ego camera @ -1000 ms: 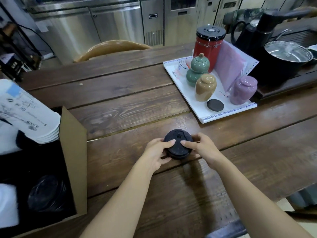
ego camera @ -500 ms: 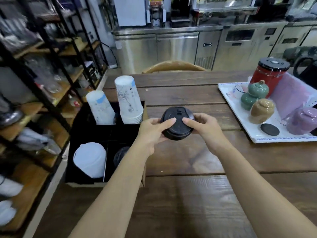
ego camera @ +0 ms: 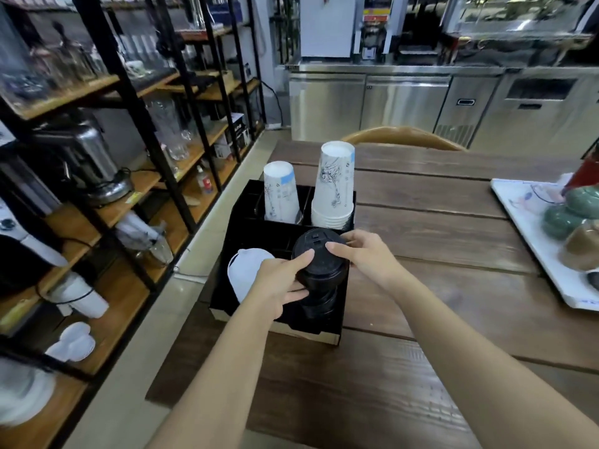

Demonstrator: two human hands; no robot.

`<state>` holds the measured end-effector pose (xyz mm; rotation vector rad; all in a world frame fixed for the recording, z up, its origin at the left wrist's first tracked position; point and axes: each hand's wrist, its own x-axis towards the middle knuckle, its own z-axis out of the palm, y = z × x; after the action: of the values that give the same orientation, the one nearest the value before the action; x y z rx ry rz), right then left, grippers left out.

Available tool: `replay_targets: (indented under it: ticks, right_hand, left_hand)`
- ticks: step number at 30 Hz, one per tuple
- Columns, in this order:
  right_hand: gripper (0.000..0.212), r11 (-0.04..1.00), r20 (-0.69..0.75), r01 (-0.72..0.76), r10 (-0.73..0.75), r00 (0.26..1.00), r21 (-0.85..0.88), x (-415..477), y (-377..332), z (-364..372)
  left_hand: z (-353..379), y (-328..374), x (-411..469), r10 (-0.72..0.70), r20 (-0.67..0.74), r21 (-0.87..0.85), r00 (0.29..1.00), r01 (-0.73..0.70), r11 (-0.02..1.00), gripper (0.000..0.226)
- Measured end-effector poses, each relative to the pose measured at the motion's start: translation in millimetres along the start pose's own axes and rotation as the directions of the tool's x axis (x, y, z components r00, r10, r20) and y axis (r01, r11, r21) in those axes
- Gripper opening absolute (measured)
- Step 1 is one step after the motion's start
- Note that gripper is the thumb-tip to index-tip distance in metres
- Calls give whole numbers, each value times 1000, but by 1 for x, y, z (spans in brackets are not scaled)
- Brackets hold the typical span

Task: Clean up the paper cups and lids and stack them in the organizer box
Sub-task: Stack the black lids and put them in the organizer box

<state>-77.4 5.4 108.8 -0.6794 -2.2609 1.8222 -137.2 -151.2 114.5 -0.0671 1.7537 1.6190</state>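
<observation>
A stack of black lids [ego camera: 319, 270] is held between my left hand [ego camera: 281, 280] and my right hand [ego camera: 366, 254], over the front right compartment of the black organizer box [ego camera: 278, 234]. The stack's lower end reaches down into that compartment. White lids [ego camera: 246, 270] fill the front left compartment. Two stacks of upside-down white paper cups stand in the back compartments, a shorter one [ego camera: 280, 192] on the left and a taller one [ego camera: 334, 186] on the right.
The box sits at the left end of a wooden table [ego camera: 437, 254]. A white tray [ego camera: 531, 241] with ceramic jars lies at the right edge. Black shelving with glassware stands to the left. A chair back [ego camera: 402, 139] and steel counters are behind the table.
Both hands carried the black lids from the table's middle leftward to the organizer box and lowered them over the front right compartment. The view swung left with them.
</observation>
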Motion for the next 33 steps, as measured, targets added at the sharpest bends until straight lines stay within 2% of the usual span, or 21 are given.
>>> replay_targets:
  ticks: [4,10,15,18,21,23,28,30,33]
  right_hand:
    - [18,994,72,-38,46,996,-102,9,7,15]
    - [31,956,133,-72,113,985,-285,15,13,25]
    - [30,920,141,-60,124,982,-387,19,17,27]
    - [30,827,111,-34,116,987,-561,21,21,26]
    - [44,715,108,-12,121,987,-699,20,18,25]
    - [49,659,137,11,140,981,-752,20,14,25]
    - [39,586,180,30,198,963,-809,28,9,24]
    - [35,511,170,54,184,968,-858,31,7,24]
    - [42,401,157,94,128,979,-911,32,8,20]
  left_hand:
    - [-12,-9,4,-78,-30,34,997,79,996,51]
    - [-15,-24,14,-160,-49,18,986,161,987,59]
    - [-9,-33,23,-154,-60,-15,986,154,988,50]
    - [-6,-36,27,-146,-57,-12,988,146,989,46]
    - [-4,-38,32,-137,-78,4,988,138,990,45]
    - [-3,-38,34,-126,-87,12,988,127,992,42]
    - [0,-36,36,-94,-100,28,991,97,995,36]
    - [1,-36,35,-83,-108,36,991,87,996,35]
    - [2,-38,36,-53,-105,59,993,59,996,31]
